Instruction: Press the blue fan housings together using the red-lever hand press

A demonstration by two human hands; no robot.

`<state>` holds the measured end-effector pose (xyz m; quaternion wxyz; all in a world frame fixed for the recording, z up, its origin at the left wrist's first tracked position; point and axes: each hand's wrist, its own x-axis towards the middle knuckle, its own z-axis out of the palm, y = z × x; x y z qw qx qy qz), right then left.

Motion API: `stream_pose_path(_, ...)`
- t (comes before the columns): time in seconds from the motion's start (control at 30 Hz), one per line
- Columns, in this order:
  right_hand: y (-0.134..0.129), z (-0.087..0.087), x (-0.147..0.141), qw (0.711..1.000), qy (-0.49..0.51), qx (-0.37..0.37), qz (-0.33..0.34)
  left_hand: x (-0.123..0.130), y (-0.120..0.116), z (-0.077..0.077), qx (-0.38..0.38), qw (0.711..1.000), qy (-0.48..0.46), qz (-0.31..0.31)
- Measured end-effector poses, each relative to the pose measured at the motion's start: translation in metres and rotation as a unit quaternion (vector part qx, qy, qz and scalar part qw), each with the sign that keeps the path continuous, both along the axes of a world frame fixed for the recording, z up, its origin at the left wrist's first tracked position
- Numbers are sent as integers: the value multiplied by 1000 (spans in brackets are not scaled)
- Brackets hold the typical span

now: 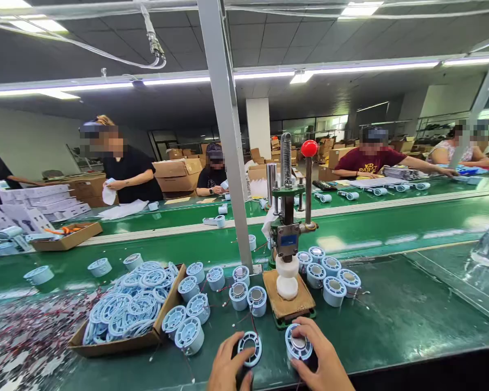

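In the head view, at the near edge of the green bench [391,320], our left hand [228,369] gripped a pale-blue ring [250,347] standing on edge, its open face toward us. Our right hand [321,361] clasped a round motor housing [298,343], flat face up, just beside the ring. Both lay directly before the small hand press [287,239], whose white die [287,277] stood on a wooden block [288,301]; the right hand was nearer it.

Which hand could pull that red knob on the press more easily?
Probably the right hand. The red knob stands on the right side of the press, above and just left of that hand. The left hand sits further left, holding a ring.
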<state>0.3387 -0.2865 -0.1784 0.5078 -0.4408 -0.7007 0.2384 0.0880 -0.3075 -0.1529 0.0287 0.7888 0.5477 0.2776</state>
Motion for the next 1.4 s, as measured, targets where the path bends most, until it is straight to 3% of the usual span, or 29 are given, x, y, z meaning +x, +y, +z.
stream_pose_path(0.13, -1, 7, 5, 995, 24, -81, 61, 7, -9, 28, -133, 989, -59, 40)
stream_pose_path(0.23, -3, 17, 6, 991, 28, -108, 79, 21, -7, 40, -162, 984, -46, 57)
stream_pose_path(0.4, -7, 27, 9, 989, 42, -117, 82, 30, 1, 38, -129, 987, -48, 86)
stream_pose_path(0.63, -8, 24, 15, 991, 49, -100, 81, 5, -14, 31, -145, 986, -64, 44)
stream_pose_path(0.8, -11, 27, 13, 995, 44, -76, 54, 17, -17, 19, -33, 985, -79, 152)
stream_pose_path(0.97, -19, 28, -8, 996, 17, -81, 31, 21, -25, 25, -59, 971, -184, 142)
stream_pose_path(1.07, -23, 25, -24, 996, 3, -87, 35, 37, -33, 42, -123, 947, -287, 77)
stream_pose_path(1.2, -21, 16, -36, 997, -2, -67, 46, 69, -26, 58, -156, 961, -230, 6)
stream_pose_path(1.27, -17, 6, -36, 999, -12, -28, 31, 76, -17, 55, -163, 963, -213, 10)
stream_pose_path(1.4, -12, -21, -30, 998, -48, 19, 24, 72, -7, 34, -151, 961, -230, 36)
